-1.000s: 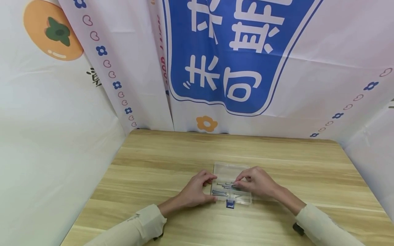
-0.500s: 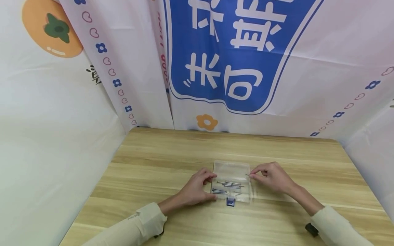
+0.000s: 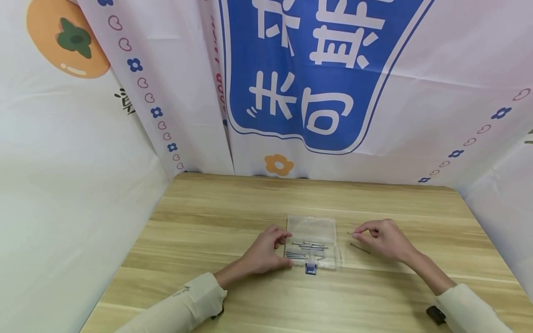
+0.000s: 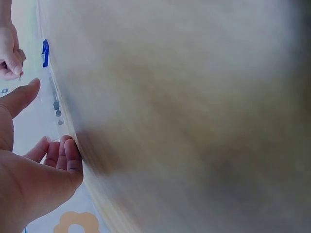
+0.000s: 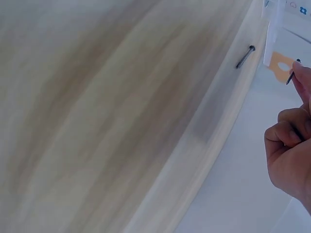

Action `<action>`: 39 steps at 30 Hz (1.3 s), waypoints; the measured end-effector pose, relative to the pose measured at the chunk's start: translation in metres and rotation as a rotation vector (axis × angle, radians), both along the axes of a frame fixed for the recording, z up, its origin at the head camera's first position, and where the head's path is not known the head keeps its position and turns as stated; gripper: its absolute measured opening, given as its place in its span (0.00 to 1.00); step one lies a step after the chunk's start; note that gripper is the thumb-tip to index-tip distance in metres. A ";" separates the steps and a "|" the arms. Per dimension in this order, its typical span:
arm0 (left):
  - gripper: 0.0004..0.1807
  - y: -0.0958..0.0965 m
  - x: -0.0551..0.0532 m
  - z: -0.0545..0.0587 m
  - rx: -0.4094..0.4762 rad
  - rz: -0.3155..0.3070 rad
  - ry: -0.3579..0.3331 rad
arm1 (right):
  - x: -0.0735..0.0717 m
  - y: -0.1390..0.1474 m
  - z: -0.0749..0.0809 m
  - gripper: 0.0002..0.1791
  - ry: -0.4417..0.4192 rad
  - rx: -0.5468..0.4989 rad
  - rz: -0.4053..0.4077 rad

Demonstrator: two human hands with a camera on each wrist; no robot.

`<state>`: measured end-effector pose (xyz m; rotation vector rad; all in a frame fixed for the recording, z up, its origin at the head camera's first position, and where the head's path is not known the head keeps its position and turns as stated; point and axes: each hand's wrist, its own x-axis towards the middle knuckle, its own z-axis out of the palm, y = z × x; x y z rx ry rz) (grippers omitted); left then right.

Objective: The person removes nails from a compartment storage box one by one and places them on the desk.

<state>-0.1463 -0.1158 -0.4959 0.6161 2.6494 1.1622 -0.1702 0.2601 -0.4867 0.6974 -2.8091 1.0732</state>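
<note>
Two bare hands over one wood-grain table [image 3: 208, 203], with one clear plastic box [image 3: 329, 266] between them, just below the centre of the head view. One lid [image 3: 310, 226] folded back toward the top of the frame, one blue latch [image 3: 310, 268] at the box's bottom edge.

Inside the box, two clusters: three nails [image 3: 295, 255] side by side at lower left, and a looser bundle [image 3: 312, 246] of roughly five above and to the right, too overlapped for a sure count. Also one thin short piece [image 3: 320, 258] at the box's lower right, too small to identify.

Outside the box, two more. One pinched nail [image 5: 290, 77] between thumb and forefinger of the right hand [image 3: 383, 238], right of the box in the head view; grip narrowed to the nail's thickness, other fingers folded in toward the palm. One loose nail [image 3: 360, 249] lying on the table, just below the same fingertips there and at upper right in the right wrist view.

Left hand [image 3: 264, 252] at the box's left edge, thumb by its lower left corner, fingers farther up; grip spread wide, resting against the side.

Two pale sleeves [image 3: 200, 298] at the bottom of the frame. Behind, white cloth [image 3: 437, 69] with one blue panel [image 3: 306, 69] at top centre, four white characters in view on it, one orange flower [image 3: 279, 164] beneath, one orange persimmon [image 3: 68, 41] at upper left.
</note>
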 end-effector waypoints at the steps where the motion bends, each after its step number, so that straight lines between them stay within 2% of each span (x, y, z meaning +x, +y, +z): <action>1: 0.39 0.000 -0.001 0.000 0.000 0.000 -0.002 | 0.000 0.002 0.000 0.02 -0.006 0.002 -0.008; 9: 0.39 -0.001 -0.003 0.005 0.003 -0.013 -0.011 | -0.001 0.013 -0.004 0.04 -0.063 0.018 -0.045; 17: 0.39 -0.001 -0.007 0.006 0.014 -0.018 -0.027 | -0.004 0.024 -0.009 0.03 -0.074 0.047 -0.065; 26: 0.39 -0.001 -0.009 0.007 0.008 -0.015 -0.040 | -0.005 0.030 -0.014 0.02 -0.095 0.057 -0.049; 39: 0.39 -0.001 -0.008 0.006 0.017 -0.017 -0.034 | -0.005 0.035 -0.016 0.03 -0.178 0.063 0.002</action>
